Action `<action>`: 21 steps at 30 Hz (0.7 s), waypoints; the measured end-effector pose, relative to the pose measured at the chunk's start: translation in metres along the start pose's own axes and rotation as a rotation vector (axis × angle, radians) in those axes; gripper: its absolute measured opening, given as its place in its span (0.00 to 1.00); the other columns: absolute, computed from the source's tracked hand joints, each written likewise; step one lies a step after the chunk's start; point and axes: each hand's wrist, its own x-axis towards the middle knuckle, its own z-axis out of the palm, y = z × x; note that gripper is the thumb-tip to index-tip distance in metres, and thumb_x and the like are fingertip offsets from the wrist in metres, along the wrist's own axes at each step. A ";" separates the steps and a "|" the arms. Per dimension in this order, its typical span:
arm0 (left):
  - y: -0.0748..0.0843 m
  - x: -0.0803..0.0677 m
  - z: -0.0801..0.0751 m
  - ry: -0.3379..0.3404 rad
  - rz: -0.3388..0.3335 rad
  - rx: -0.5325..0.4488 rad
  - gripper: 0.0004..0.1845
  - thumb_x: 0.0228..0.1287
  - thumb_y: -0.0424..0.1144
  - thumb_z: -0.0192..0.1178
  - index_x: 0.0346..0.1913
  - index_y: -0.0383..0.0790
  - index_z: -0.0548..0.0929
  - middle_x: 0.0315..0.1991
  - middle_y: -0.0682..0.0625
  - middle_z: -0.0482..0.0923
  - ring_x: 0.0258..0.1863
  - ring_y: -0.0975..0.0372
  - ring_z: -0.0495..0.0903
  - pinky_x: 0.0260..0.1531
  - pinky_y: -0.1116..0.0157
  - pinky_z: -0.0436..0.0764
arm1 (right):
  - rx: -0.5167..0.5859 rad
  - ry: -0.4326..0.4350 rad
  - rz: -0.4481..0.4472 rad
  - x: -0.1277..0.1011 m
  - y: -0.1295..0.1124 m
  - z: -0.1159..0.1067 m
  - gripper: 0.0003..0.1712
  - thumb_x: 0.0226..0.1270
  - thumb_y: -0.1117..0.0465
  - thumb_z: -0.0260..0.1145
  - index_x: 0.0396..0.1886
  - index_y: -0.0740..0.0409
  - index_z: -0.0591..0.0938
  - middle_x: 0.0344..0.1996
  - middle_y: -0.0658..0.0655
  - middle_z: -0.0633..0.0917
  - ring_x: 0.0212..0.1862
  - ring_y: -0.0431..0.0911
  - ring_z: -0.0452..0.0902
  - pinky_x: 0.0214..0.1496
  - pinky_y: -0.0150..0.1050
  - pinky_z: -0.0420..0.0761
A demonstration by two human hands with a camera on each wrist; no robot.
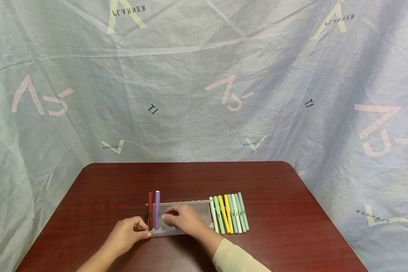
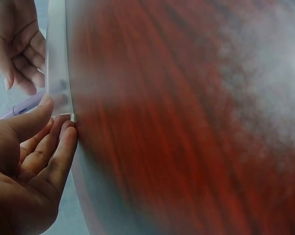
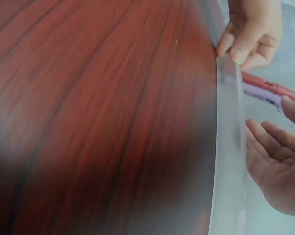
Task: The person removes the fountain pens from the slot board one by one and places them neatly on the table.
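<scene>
two pens, red (image 1: 150, 215) and purple (image 1: 157, 214), sit in my frosted tray (image 1: 204, 206); seven (image 1: 229, 213) wait. left hand (image 1: 127, 234) pinches the tray's corner, right hand (image 1: 181, 219) rests loose inside.

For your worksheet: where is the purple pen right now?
In the head view the purple pen lies in the frosted tray near its left end, just right of the red pen, between the left hand and right hand.

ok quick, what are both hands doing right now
Left hand: pinches the left end of the clear pen tray.
Right hand: fingers loosely bent over the tray, gripping nothing.
</scene>
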 end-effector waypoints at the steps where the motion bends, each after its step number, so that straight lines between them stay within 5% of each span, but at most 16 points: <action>1: 0.000 0.000 0.000 -0.004 -0.003 -0.001 0.09 0.51 0.46 0.74 0.27 0.54 0.81 0.26 0.65 0.81 0.29 0.71 0.77 0.30 0.70 0.75 | 0.008 0.002 0.005 0.001 -0.002 0.002 0.17 0.65 0.44 0.67 0.42 0.51 0.87 0.25 0.45 0.85 0.26 0.35 0.78 0.29 0.31 0.76; 7: 0.001 -0.001 -0.002 -0.030 -0.021 -0.031 0.09 0.53 0.46 0.73 0.28 0.52 0.81 0.27 0.63 0.82 0.28 0.69 0.77 0.29 0.70 0.74 | 0.062 0.013 0.030 0.006 -0.010 0.016 0.16 0.64 0.45 0.69 0.37 0.53 0.87 0.23 0.52 0.87 0.22 0.38 0.79 0.24 0.31 0.74; 21: -0.001 0.000 -0.001 -0.040 -0.012 -0.046 0.09 0.53 0.46 0.72 0.29 0.52 0.81 0.27 0.63 0.82 0.28 0.69 0.78 0.28 0.70 0.75 | 0.085 0.074 -0.008 0.011 -0.011 0.028 0.08 0.61 0.55 0.72 0.30 0.54 0.83 0.18 0.44 0.82 0.19 0.33 0.74 0.21 0.28 0.72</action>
